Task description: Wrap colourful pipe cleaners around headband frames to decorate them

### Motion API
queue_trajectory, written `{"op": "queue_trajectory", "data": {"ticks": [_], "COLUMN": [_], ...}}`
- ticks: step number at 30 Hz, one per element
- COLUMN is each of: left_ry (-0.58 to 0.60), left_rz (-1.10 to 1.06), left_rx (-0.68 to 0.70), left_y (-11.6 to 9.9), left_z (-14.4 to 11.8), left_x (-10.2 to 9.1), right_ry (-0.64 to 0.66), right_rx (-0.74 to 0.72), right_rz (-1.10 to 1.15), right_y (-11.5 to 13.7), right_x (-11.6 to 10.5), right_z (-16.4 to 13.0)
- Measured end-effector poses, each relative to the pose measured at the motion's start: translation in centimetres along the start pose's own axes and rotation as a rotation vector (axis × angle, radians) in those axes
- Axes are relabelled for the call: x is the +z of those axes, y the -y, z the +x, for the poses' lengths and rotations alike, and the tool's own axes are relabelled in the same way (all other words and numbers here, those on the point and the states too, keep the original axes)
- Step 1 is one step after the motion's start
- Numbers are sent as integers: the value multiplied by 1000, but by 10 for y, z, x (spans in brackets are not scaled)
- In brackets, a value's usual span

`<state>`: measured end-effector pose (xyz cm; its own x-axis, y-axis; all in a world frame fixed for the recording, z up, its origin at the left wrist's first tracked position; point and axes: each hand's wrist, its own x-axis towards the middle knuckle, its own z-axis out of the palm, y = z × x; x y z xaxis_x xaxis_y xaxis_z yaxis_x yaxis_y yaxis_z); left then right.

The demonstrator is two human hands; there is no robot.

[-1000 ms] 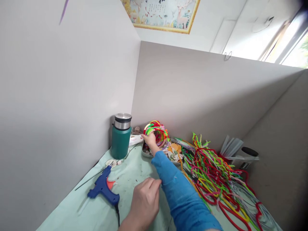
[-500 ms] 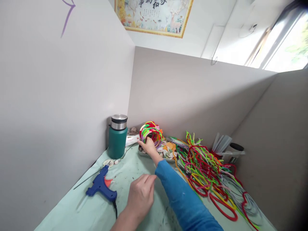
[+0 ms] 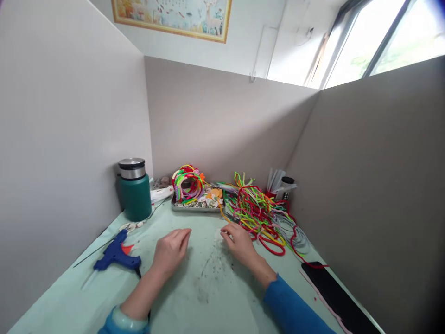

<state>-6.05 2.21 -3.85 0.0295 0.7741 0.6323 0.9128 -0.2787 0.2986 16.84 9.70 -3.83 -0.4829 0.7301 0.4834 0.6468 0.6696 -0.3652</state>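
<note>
Low over the table's middle is my left hand (image 3: 171,249), closed, thumb and fingertips pressed together; anything in the pinch is too small to make out. To its right, my right hand (image 3: 239,242) is also closed in a pinch, and what it holds, if anything, is hidden. By its fingertips a small pale round patch (image 3: 218,235) shows faintly on the green cloth (image 3: 194,297). Beyond both hands stands a shallow metal tray (image 3: 198,209) of small cut-out pieces, with a bundle of colourful fuzzy pipe-cleaner rings (image 3: 178,183) at its left end.
A blue glue gun (image 3: 116,253) lies at left, before a green bottle (image 3: 135,197). Tangled pipe cleaners (image 3: 255,208) spread at right, near a black-lidded container (image 3: 287,185). A black flat object (image 3: 337,297) lies at the right edge. Grey partitions (image 3: 222,116) surround the table.
My right hand has left the pipe-cleaner rings in the tray and come back to the table's middle. My left hand stays pinched. The view has swung right, bringing the black flat object in.
</note>
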Motion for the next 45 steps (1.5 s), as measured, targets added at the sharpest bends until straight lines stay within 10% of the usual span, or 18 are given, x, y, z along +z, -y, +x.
{"op": "queue_trajectory", "data": {"ticks": [7,15,27,36,45], "left_ry": [172,496,510,512,513], "left_rz": [-60,-317,-260,-291,-290], "left_rx": [-95,-269,-297,-307,-285], "left_y": [-57,-120,-116,-109,-106], "left_z": [16,26,25,21,19], "left_x": [-12,50,88,90,93], "right_ry": [-79,-11,49,-391,308], "right_rx": [160,352,494,622,633], "right_rz": [-187,-371,-332,-329,-407], "right_y": [-23,-44,-53,-89,-173], "right_x": [8,2,-3,-60,-120], "right_z": [-26,-21,-21,-26,-40]}}
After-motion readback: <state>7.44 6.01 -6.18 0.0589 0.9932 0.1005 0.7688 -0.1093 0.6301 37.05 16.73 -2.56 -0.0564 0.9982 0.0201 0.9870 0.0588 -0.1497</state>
